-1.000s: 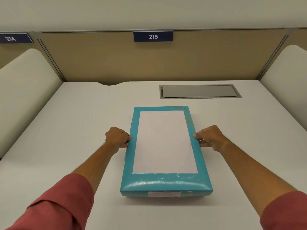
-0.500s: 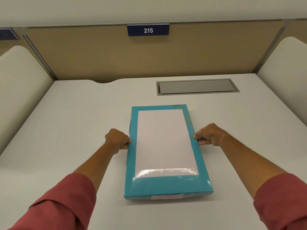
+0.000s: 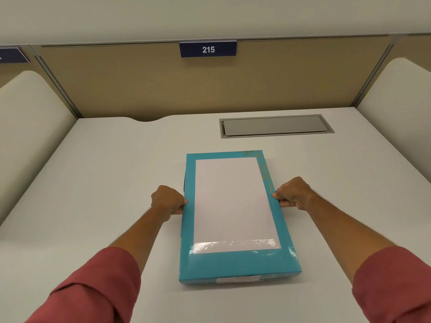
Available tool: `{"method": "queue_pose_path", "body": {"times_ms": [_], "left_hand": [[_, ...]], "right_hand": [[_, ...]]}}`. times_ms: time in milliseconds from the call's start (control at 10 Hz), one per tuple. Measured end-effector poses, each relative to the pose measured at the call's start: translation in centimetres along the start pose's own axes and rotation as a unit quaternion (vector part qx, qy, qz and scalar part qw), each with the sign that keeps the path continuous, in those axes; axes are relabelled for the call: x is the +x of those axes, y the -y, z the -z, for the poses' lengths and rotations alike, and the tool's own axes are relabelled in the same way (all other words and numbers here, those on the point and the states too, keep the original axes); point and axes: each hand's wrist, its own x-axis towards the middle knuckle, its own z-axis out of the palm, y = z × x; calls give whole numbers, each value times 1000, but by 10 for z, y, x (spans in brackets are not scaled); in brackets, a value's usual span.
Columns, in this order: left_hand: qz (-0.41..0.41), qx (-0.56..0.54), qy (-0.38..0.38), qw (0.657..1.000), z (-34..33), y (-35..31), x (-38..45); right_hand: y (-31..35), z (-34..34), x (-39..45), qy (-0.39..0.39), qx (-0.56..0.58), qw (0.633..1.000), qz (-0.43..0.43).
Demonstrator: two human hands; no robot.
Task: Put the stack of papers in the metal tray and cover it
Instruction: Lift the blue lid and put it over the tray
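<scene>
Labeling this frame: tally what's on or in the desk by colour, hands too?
Teal: 1, package, on the desk
Grey: 1, flap, set into the desk
Hands: 2, left hand and right hand, one grip on each long side of the package
Total: 4

single head-worn wide-angle view, looking forward and down over a white desk (image 3: 98,173), near both forearms, facing the tan partition (image 3: 210,87) with sign 215 (image 3: 208,49), edges curved by the lens
</scene>
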Motion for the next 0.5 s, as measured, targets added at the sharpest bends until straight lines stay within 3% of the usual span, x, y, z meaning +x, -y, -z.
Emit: {"method": "queue_pose_path", "body": {"times_ms": [300, 400, 500], "left_hand": [[-101, 119, -1, 988, 8, -3, -17], [-193, 226, -45, 954, 9, -4, -30], [-253, 265, -76, 927, 8, -12, -38]], "right_hand": [[-5, -6, -22, -90, -92, 986, 102], [-2, -12, -43, -140, -139, 964, 179], [3, -22, -59, -173, -159, 940, 247]]}}
